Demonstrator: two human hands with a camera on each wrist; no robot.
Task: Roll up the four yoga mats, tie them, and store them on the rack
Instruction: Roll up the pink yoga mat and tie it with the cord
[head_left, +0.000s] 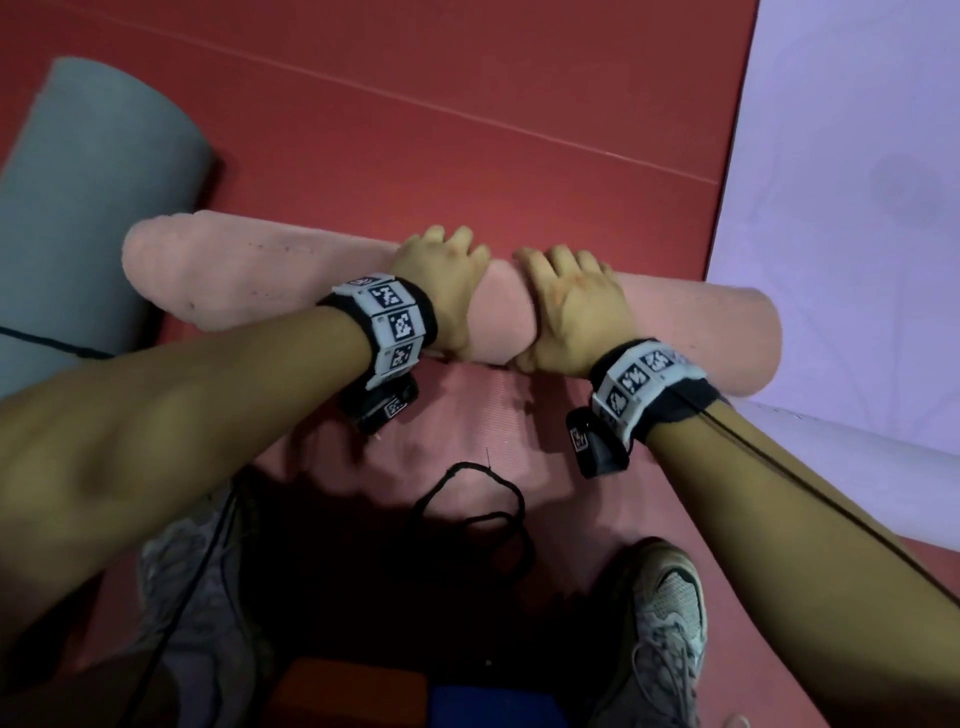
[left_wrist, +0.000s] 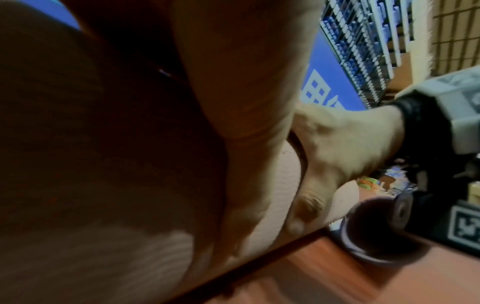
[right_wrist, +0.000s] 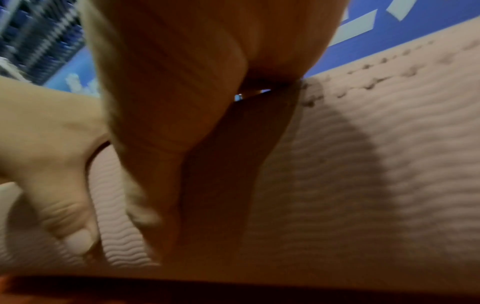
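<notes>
The pink yoga mat lay rolled into a thick tube across the red floor, its unrolled tail running back toward the person's shoes. Both hands sat side by side on the middle of the roll. The left hand draped over the top, its fingers curled down the far side and the thumb on the near side — a grasp round the roll. The right hand did the same just beside it, fingers hooked over the crest, thumb pressed on the near face; the right wrist view showed that thumb flat against the ribbed pink surface.

A grey rolled mat lay to the left, its end near the pink roll's left end. A lavender mat was spread flat on the right, and the pink roll's right end overlapped its edge. A black cord lay in loose loops on the pink tail — between the shoes.
</notes>
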